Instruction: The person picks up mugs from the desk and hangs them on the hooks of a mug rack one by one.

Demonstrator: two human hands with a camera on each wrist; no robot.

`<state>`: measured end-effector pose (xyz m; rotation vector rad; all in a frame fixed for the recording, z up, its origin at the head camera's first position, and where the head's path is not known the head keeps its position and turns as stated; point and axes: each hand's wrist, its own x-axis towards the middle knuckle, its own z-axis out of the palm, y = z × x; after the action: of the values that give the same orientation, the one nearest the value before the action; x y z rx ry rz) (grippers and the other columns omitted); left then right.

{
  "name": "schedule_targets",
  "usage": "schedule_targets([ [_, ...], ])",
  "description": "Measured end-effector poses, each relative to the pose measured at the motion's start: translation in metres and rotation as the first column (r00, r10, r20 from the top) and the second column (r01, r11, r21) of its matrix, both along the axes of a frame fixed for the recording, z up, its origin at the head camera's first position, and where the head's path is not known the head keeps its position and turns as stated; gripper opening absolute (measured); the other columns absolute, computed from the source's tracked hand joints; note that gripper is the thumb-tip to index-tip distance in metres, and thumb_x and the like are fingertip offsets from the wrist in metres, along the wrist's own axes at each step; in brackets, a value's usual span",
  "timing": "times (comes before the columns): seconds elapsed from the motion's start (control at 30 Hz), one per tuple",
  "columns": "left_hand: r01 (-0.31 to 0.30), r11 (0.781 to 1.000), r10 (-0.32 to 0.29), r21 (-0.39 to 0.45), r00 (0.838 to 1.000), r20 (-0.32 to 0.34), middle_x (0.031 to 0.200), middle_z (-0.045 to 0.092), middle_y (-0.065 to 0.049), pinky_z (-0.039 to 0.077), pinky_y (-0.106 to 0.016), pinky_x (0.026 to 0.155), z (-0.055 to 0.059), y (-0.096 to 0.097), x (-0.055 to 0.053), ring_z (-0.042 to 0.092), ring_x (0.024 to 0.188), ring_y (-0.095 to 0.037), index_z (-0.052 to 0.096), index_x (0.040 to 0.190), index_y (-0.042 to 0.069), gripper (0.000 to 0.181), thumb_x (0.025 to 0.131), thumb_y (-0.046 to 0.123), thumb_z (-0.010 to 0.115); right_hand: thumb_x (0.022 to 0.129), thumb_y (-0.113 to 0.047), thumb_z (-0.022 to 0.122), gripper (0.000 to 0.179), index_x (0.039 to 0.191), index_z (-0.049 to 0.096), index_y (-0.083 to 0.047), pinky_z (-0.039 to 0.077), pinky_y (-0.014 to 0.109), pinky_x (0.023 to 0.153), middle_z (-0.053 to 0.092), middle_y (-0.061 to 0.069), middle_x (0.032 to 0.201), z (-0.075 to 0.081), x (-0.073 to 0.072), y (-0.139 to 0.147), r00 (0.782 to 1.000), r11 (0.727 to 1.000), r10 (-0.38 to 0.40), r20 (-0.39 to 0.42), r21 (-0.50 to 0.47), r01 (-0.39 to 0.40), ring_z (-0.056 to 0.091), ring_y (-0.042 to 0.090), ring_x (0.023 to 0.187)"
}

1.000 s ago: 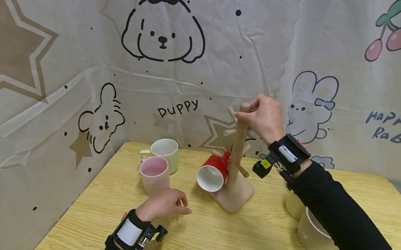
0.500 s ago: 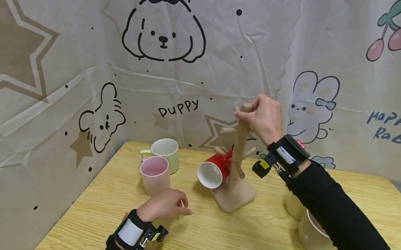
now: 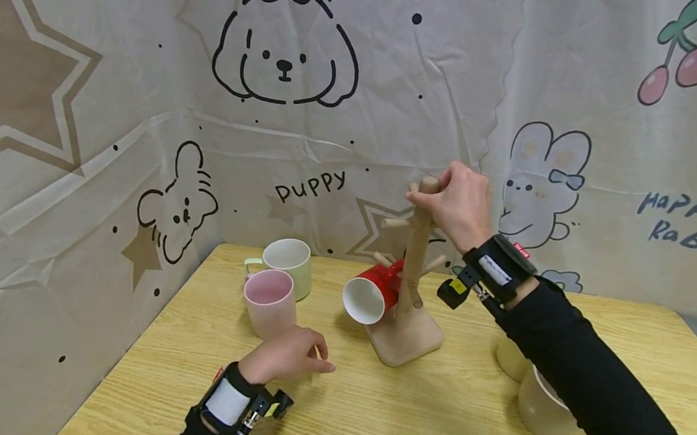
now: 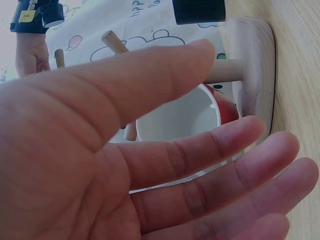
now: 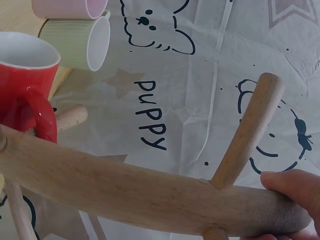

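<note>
My right hand (image 3: 464, 208) pinches the top of a wooden mug tree (image 3: 416, 252), thumb and fingers around the post. A red mug (image 3: 388, 281) with a white inside hangs by its handle on a low peg at the left, its mouth facing forward and left. In the right wrist view the mug's handle (image 5: 42, 112) loops over that peg, and the upper pegs are bare. My left hand (image 3: 286, 357) is held loosely low over the table in front of a pink mug (image 3: 269, 311), holding nothing. Its fingers (image 4: 195, 155) are extended in the left wrist view.
A pale green mug (image 3: 296, 268) stands behind the pink one at the left. On the right, a yellowish mug (image 3: 511, 359) and a beige mug (image 3: 544, 408) are partly covered by my right sleeve. A printed cloth (image 3: 360, 92) hangs behind the wooden table (image 3: 354, 421).
The mug tree has turned slightly under my right hand, shifting its pegs and base; the red mug has swung a little with it. My left hand has stayed in place.
</note>
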<state>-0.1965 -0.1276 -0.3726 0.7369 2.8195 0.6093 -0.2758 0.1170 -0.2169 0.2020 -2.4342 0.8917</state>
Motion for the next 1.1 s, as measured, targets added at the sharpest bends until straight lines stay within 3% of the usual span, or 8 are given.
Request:
schedule_targets([
  [0.2,0.003,1.000,-0.003,-0.010,1.000,-0.009,0.072,0.061,0.002,0.040,-0.023,0.059,0.000,-0.001,0.000,0.051,0.065,-0.008,0.064,0.080,0.009,0.021,0.081,0.030,0.068,0.073,-0.033,0.077,0.042,0.083,0.052,0.000,0.042,0.029,0.060,0.061,0.014,0.083,-0.001,-0.001,0.001,1.000,1.000,0.021,0.000,-0.012,-0.021,0.055,0.026,0.076],
  [0.37,0.007,1.000,-0.007,-0.009,1.000,-0.013,0.073,0.061,0.002,0.040,-0.023,0.059,0.000,-0.001,0.000,0.051,0.065,-0.008,0.064,0.080,0.009,0.021,0.081,0.029,0.068,0.075,-0.040,0.074,0.054,0.107,0.058,0.001,0.047,0.039,0.083,0.063,0.018,0.107,0.005,0.007,0.008,0.996,0.990,0.087,0.010,-0.110,-0.086,0.059,0.029,0.099],
  [0.53,-0.002,1.000,0.002,-0.002,1.000,-0.001,0.071,0.061,0.001,0.039,-0.023,0.059,0.000,-0.001,-0.001,0.050,0.064,-0.008,0.064,0.080,0.009,0.021,0.081,0.030,0.068,0.078,-0.033,0.072,0.047,0.111,0.061,0.000,0.042,0.039,0.094,0.063,0.016,0.112,0.008,0.031,0.021,0.980,0.975,0.074,-0.184,-0.193,-0.110,0.057,0.027,0.109],
  [0.63,-0.007,1.000,0.007,0.001,1.000,0.008,0.071,0.060,0.001,0.039,-0.023,0.058,-0.001,-0.001,-0.001,0.050,0.064,-0.008,0.063,0.080,0.009,0.021,0.081,0.030,0.068,0.081,-0.024,0.071,0.035,0.105,0.063,0.000,0.044,0.026,0.090,0.065,0.014,0.106,0.003,0.053,0.029,0.958,0.968,0.056,-0.280,-0.220,-0.121,0.059,0.015,0.101],
  [0.7,-0.003,1.000,0.003,-0.001,1.000,0.005,0.071,0.060,0.002,0.039,-0.023,0.058,-0.002,-0.001,-0.001,0.050,0.064,-0.008,0.063,0.080,0.009,0.021,0.081,0.030,0.068,0.082,-0.020,0.069,0.029,0.102,0.064,0.000,0.044,0.016,0.086,0.066,0.011,0.101,-0.004,0.071,0.036,0.953,0.964,0.061,-0.296,-0.231,-0.134,0.059,0.004,0.094],
  [0.8,-0.003,1.000,0.003,-0.004,1.000,0.005,0.071,0.060,0.002,0.039,-0.023,0.059,-0.002,0.000,-0.001,0.050,0.064,-0.008,0.064,0.079,0.009,0.021,0.081,0.030,0.068,0.083,-0.017,0.068,0.023,0.099,0.065,-0.001,0.044,0.008,0.079,0.066,0.000,0.094,-0.021,0.094,0.045,0.963,0.959,0.081,-0.257,-0.243,-0.146,0.055,-0.009,0.085],
  [0.97,-0.001,1.000,0.001,0.004,1.000,0.012,0.071,0.060,0.001,0.039,-0.024,0.059,0.000,0.001,0.000,0.050,0.065,-0.009,0.063,0.079,0.009,0.021,0.081,0.029,0.068,0.082,-0.017,0.070,0.016,0.094,0.067,-0.007,0.045,0.007,0.070,0.060,-0.023,0.083,-0.060,0.118,0.060,0.990,0.958,0.087,-0.115,-0.262,-0.115,0.058,-0.007,0.075],
  [1.1,0.005,1.000,-0.005,0.004,1.000,0.009,0.071,0.060,0.001,0.039,-0.023,0.058,0.001,0.002,0.000,0.050,0.064,-0.009,0.063,0.079,0.009,0.021,0.081,0.029,0.068,0.083,-0.025,0.068,0.019,0.094,0.067,-0.009,0.046,0.008,0.069,0.064,-0.013,0.085,-0.091,0.125,0.068,0.996,0.967,0.069,0.056,-0.250,-0.053,0.057,-0.009,0.076],
])
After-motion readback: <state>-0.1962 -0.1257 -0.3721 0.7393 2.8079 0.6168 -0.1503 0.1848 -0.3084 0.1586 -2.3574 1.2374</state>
